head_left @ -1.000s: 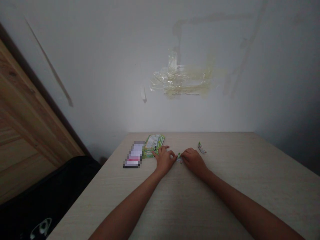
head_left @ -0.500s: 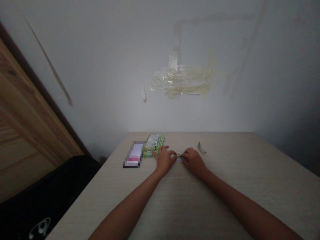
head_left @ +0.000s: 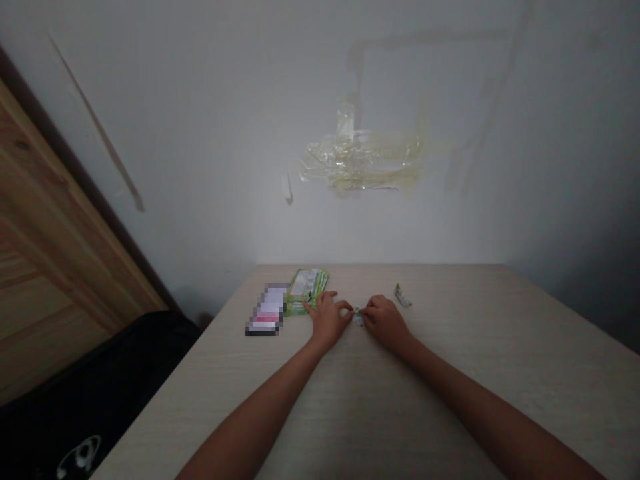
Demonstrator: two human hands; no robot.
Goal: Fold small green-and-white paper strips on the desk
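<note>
In the head view, locate a small green-and-white piece near the middle of the desk, too small and dim to identify. Find the left edge pinched between thumb and finger of the left hand, with the other fingers spread apart, possibly for balance. Find the right edge caught in the bunched fingertips of the right hand, with the remaining fingers curled under, nearly closed. Read this two-sided pinch as a likely means of steadying something too slight to stay put under one-sided pressure. Cannot tell full contact with the desk from a slight lift. Note a green packet lying flat beyond the left hand, overlapped by an outstretched finger; cannot tell touch from mere overlap. Note a phone-like device just left of the packet, masked by pixel blocks, probably laid face up for viewing. Observe a second small piece beyond the right hand, apart from the fingers, perhaps set aside to leave working room between both hands.
</note>
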